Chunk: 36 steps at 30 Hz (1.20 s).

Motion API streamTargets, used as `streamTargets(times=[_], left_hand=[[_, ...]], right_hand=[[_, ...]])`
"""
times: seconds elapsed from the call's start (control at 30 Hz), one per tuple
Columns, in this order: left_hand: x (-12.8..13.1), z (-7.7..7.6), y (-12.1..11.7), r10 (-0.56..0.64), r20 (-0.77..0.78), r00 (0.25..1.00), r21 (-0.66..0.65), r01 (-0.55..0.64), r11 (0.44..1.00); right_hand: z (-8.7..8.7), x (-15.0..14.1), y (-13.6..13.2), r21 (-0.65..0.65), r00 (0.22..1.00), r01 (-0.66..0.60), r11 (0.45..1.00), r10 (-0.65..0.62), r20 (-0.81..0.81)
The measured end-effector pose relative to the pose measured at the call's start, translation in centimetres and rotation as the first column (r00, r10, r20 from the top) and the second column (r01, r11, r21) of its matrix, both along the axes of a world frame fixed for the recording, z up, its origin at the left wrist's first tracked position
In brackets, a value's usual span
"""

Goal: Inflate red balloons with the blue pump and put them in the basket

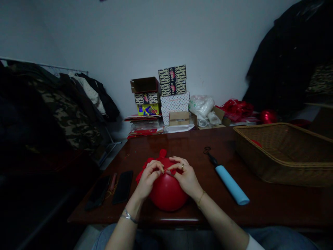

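An inflated red balloon [168,194] rests near the table's front edge, its neck pointing up and away from me. My left hand [151,175] pinches at the neck, fingertips closed together. From the other side, my right hand [185,175] also grips the neck between thumb and forefinger, with its other fingers curled loosely. A thin strand shows between the fingertips, too small to name surely. Several uninflated red balloons [162,153] lie in a heap just behind the hands, partly hidden by them.
A blue hand pump [231,184] lies to the right on the brown table [187,142]. Beyond it stands a wicker basket [281,170]. Two dark phones [123,186] lie at left. Stacked boxes [174,104] and plastic bags [202,106] line the wall.
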<state>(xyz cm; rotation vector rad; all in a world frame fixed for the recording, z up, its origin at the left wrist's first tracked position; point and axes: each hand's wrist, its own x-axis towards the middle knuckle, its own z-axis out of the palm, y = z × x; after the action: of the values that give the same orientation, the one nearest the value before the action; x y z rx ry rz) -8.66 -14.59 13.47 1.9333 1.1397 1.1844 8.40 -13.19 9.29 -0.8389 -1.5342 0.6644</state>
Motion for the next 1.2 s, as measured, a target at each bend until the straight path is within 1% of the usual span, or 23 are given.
streamTargets(times=[0.1,0.13,0.2,0.3,0.37,0.43,0.5,0.53,0.57,0.6,0.63,0.77,0.87,0.97,1.07,1.13,1.2], left_hand=[[0.0,0.5,-0.3,-0.034,-0.105,0.994,0.026,0.037,0.999],[0.1,0.5,-0.3,-0.038,-0.104,0.994,0.030,0.042,0.999],[0.3,0.3,0.0,-0.021,-0.033,0.999,0.034,0.022,0.999],[0.9,-0.7,0.8,0.088,0.147,0.985,0.028,-0.093,0.995],[1.4,-1.2,1.1,0.206,0.168,0.964,0.045,-0.217,0.975],[1.7,-1.4,1.1,0.353,0.078,0.933,0.136,-0.360,0.923],[1.9,-1.2,0.9,0.498,-0.044,0.866,0.284,-0.467,0.837],[1.9,-1.1,0.8,0.556,-0.081,0.827,0.351,-0.498,0.793],[1.8,-1.1,0.7,0.595,-0.093,0.798,0.398,-0.518,0.757],[1.8,-1.1,0.7,0.613,-0.084,0.786,0.418,-0.530,0.737],[1.7,-1.1,0.7,0.611,-0.063,0.790,0.413,-0.536,0.736],[1.6,-2.0,0.8,0.519,0.067,0.852,0.289,-0.514,0.808],[1.7,-2.5,0.9,0.465,0.173,0.868,0.253,-0.496,0.831],[1.8,-2.3,0.8,0.420,0.221,0.880,0.213,-0.464,0.860],[1.8,-1.8,0.8,0.359,0.266,0.895,0.102,-0.397,0.912],[1.6,-1.7,0.9,0.312,0.305,0.900,0.006,-0.330,0.944],[1.4,-1.9,1.0,0.275,0.349,0.896,-0.104,-0.255,0.961]], right_hand=[[0.2,0.0,-0.1,0.007,0.999,0.002,1.000,-0.002,0.043],[0.2,0.0,-0.1,0.011,0.999,0.003,1.000,-0.003,0.047],[0.3,-0.1,-0.2,0.019,0.999,0.003,1.000,-0.004,0.053],[0.3,-0.3,-0.3,0.032,0.998,0.004,0.999,-0.006,0.069],[0.3,-0.4,-0.4,0.038,0.996,0.003,0.999,-0.006,0.086],[0.4,-0.5,-0.5,0.043,0.995,-0.004,0.999,-0.001,0.101],[0.4,-0.5,-0.5,0.043,0.995,-0.010,0.999,0.006,0.104],[0.5,-0.5,-0.6,0.041,0.995,-0.013,0.999,0.009,0.101],[0.5,-0.5,-0.6,0.037,0.996,-0.015,0.999,0.012,0.093],[0.6,-0.4,-0.6,0.032,0.997,-0.016,0.999,0.013,0.076],[0.6,-0.4,-0.6,0.026,0.998,-0.017,1.000,0.015,0.053],[0.5,-0.4,-0.4,-0.011,0.997,-0.020,1.000,0.019,-0.069],[0.5,-0.6,-0.3,-0.046,0.993,-0.021,0.999,0.016,-0.115],[0.6,-0.6,-0.3,-0.079,0.990,-0.033,0.996,0.022,-0.138],[0.7,-0.5,-0.4,-0.074,0.990,-0.041,0.996,0.031,-0.140],[0.7,-0.4,-0.4,-0.039,0.994,-0.027,0.999,0.023,-0.107],[0.7,-0.4,-0.4,0.007,0.998,-0.001,1.000,0.002,-0.058]])
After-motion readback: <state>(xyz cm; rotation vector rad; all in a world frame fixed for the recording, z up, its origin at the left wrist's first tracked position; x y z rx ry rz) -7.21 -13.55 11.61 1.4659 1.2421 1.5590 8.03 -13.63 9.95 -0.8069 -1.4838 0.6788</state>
